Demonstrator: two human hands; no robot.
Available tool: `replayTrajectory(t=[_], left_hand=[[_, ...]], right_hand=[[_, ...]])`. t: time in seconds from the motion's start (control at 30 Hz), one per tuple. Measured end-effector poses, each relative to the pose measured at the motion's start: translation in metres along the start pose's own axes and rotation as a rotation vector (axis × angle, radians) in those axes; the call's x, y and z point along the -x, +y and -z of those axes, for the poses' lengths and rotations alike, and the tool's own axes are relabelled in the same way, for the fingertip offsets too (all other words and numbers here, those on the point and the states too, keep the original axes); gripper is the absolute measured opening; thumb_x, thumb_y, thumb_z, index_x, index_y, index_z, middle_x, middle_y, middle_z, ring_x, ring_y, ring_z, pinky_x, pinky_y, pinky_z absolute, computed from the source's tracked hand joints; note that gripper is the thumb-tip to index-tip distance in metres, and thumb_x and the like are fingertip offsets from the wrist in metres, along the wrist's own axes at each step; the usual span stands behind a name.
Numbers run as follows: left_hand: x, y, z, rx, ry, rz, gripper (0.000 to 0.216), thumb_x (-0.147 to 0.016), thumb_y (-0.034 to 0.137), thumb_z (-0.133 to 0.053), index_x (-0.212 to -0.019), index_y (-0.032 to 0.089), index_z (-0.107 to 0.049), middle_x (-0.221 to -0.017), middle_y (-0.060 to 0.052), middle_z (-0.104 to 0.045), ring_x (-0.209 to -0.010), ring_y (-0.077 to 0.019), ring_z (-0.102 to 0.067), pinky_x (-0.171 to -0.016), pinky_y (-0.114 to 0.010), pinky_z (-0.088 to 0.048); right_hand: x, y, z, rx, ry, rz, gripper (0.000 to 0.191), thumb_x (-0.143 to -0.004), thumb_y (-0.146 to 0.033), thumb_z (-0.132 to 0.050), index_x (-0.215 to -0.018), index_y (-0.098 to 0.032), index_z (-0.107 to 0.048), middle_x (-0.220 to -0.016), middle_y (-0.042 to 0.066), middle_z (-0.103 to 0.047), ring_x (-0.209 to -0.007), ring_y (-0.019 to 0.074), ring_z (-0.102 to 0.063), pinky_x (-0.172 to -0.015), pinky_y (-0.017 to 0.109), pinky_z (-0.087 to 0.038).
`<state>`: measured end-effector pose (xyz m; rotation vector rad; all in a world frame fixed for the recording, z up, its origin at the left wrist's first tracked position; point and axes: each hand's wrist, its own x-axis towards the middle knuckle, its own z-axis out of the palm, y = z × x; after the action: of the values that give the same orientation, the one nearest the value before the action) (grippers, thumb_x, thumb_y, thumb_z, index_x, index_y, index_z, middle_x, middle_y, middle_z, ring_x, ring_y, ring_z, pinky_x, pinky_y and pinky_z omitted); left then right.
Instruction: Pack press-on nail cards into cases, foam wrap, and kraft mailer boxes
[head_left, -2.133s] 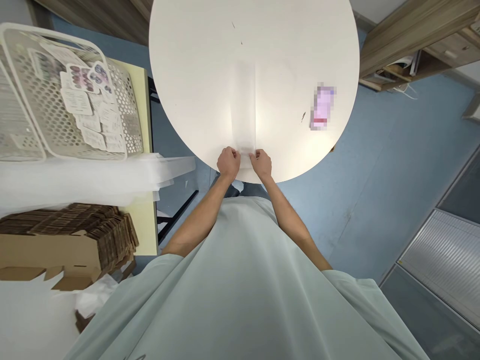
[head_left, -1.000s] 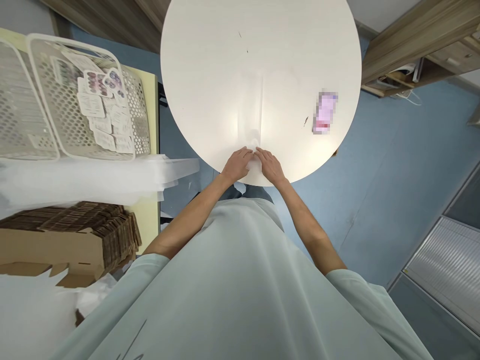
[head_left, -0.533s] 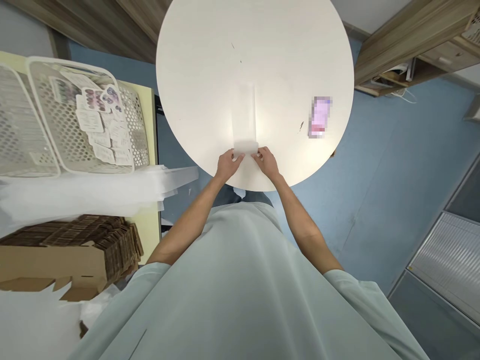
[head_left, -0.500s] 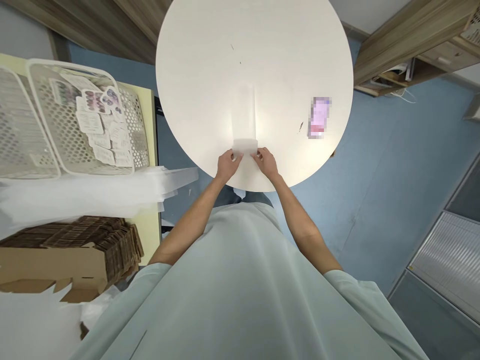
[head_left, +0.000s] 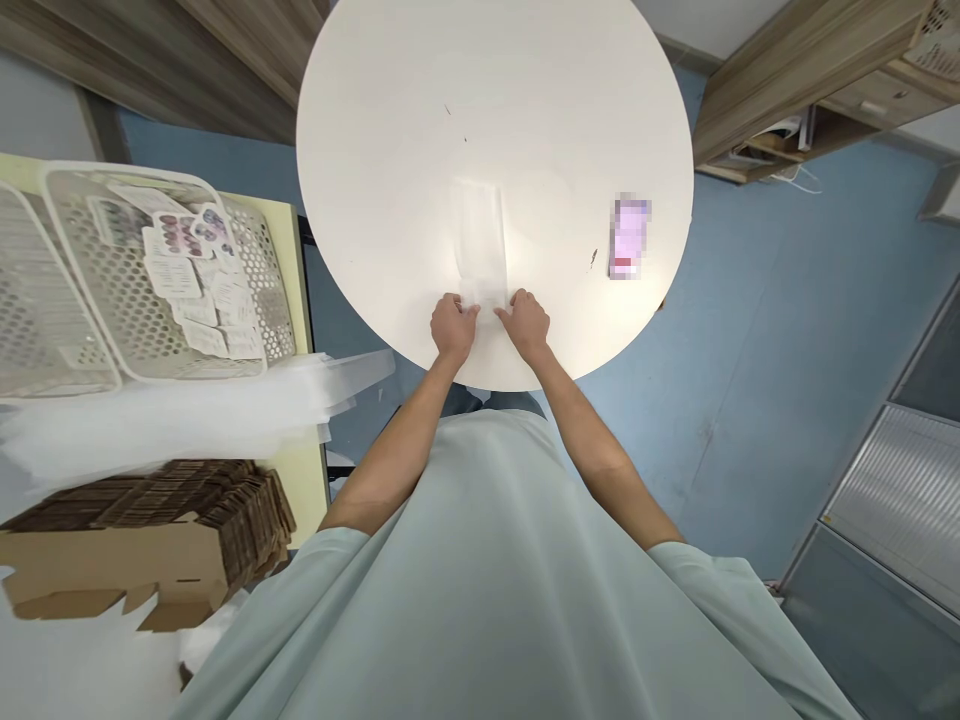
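A narrow, translucent white sheet (head_left: 481,235) lies lengthwise on the round white table (head_left: 390,120), its far end pointing away from me. At its near end, my left hand (head_left: 454,326) pinches the left corner between thumb and fingers. My right hand (head_left: 525,322) grips the opposite corner the same way. Both thumbs point inward, with a short gap between them. The sheet's near edge is faint against the table, so whether it is folded there is hard to make out.
A phone-like pixelated object (head_left: 628,238) lies at the table's right. On the left side table stand a white perforated basket (head_left: 259,290) of printed cards, a stack of white translucent sheets (head_left: 225,405) and a cardboard box (head_left: 120,565) with folded cardboard. A wooden cabinet (head_left: 795,80) stands at upper right.
The raised flap at the sheet's near end has gone down between my hands, which stay at its corners. The whole view has shifted slightly.
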<state>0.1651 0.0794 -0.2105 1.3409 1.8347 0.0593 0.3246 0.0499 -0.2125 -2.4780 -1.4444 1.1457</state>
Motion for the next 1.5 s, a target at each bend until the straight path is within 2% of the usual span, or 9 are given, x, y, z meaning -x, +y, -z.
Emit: replayTrajectory(t=[0.1,0.27,0.43,0.67,0.8,0.93,1.17,1.3,1.5], left_hand=[[-0.005,-0.004,0.000,-0.068,0.067,-0.218,0.049,-0.103,0.032,-0.075,-0.148,0.020,-0.060,-0.157,-0.024,-0.061,-0.150,-0.0419,-0.058,-0.126,-0.057,-0.048],[-0.028,-0.013,0.001,-0.181,-0.192,-0.639,0.047,-0.111,0.021,-0.046,-0.155,0.018,-0.062,-0.160,-0.021,-0.065,-0.153,-0.0380,-0.058,-0.133,-0.059,-0.047],[-0.031,-0.026,0.000,-0.231,-0.237,-0.706,0.054,-0.109,0.022,-0.042,-0.159,0.014,-0.062,-0.165,-0.020,-0.065,-0.155,-0.0366,-0.060,-0.135,-0.060,-0.047],[0.007,-0.048,-0.006,-0.304,-0.395,-0.812,0.077,-0.103,0.044,-0.071,-0.171,0.015,-0.050,-0.183,-0.022,-0.046,-0.172,-0.0398,-0.043,-0.144,-0.062,-0.032],[0.018,-0.054,-0.007,-0.354,-0.477,-0.874,0.074,-0.095,0.023,-0.070,-0.167,0.016,-0.053,-0.182,-0.021,-0.048,-0.171,-0.0378,-0.045,-0.145,-0.062,-0.031],[0.017,-0.045,-0.006,-0.320,-0.488,-0.851,0.063,-0.089,0.013,-0.067,-0.151,0.018,-0.064,-0.169,-0.020,-0.062,-0.162,-0.0363,-0.056,-0.138,-0.057,-0.043],[-0.007,-0.010,-0.001,-0.233,-0.460,-0.552,0.028,-0.096,0.038,-0.076,-0.119,0.024,-0.069,-0.129,-0.011,-0.080,-0.122,-0.0318,-0.075,-0.111,-0.046,-0.058],[-0.018,0.011,-0.008,-0.348,-0.405,-0.443,0.024,-0.096,0.041,-0.078,-0.093,0.024,-0.061,-0.100,-0.009,-0.074,-0.100,-0.0302,-0.070,-0.091,-0.041,-0.056],[-0.011,0.032,-0.023,-0.510,-0.372,-0.391,0.022,-0.102,0.038,-0.072,-0.090,0.025,-0.059,-0.099,-0.011,-0.072,-0.098,-0.0333,-0.069,-0.089,-0.044,-0.054]], right_hand=[[0.006,-0.004,-0.002,0.088,0.062,0.251,0.019,-0.114,-0.023,-0.060,-0.130,-0.019,-0.070,-0.143,0.022,-0.072,-0.138,0.0392,-0.067,-0.116,0.059,-0.059],[0.003,0.003,-0.002,0.189,-0.017,0.506,0.045,-0.115,-0.009,-0.040,-0.150,-0.016,-0.067,-0.163,0.021,-0.066,-0.155,0.0335,-0.061,-0.127,0.055,-0.055],[0.007,0.026,-0.002,0.209,-0.099,0.565,0.060,-0.109,-0.016,-0.065,-0.168,-0.014,-0.055,-0.182,0.020,-0.049,-0.171,0.0336,-0.046,-0.135,0.053,-0.049],[0.059,0.058,-0.026,0.136,-0.096,0.461,0.062,-0.113,-0.022,-0.055,-0.175,-0.013,-0.049,-0.185,0.023,-0.043,-0.174,0.0355,-0.043,-0.136,0.059,-0.046],[0.091,0.072,-0.036,0.028,-0.070,0.387,0.062,-0.115,-0.035,-0.060,-0.173,-0.014,-0.052,-0.184,0.023,-0.045,-0.171,0.0361,-0.047,-0.135,0.059,-0.047],[0.112,0.077,-0.045,-0.136,-0.018,0.286,0.059,-0.117,-0.045,-0.060,-0.170,-0.019,-0.056,-0.182,0.020,-0.050,-0.168,0.0340,-0.052,-0.133,0.055,-0.050],[0.100,0.063,-0.046,-0.433,0.101,0.010,0.042,-0.121,-0.043,-0.050,-0.153,-0.021,-0.067,-0.156,0.016,-0.072,-0.132,0.0274,-0.077,-0.111,0.041,-0.064],[0.077,0.053,-0.039,-0.481,0.169,-0.158,0.028,-0.118,-0.039,-0.056,-0.129,-0.021,-0.074,-0.131,0.012,-0.080,-0.115,0.0258,-0.079,-0.104,0.039,-0.062],[0.063,0.047,-0.031,-0.659,0.208,-0.426,0.016,-0.111,-0.037,-0.070,-0.113,-0.022,-0.072,-0.119,0.010,-0.085,-0.116,0.0267,-0.079,-0.103,0.038,-0.060]])
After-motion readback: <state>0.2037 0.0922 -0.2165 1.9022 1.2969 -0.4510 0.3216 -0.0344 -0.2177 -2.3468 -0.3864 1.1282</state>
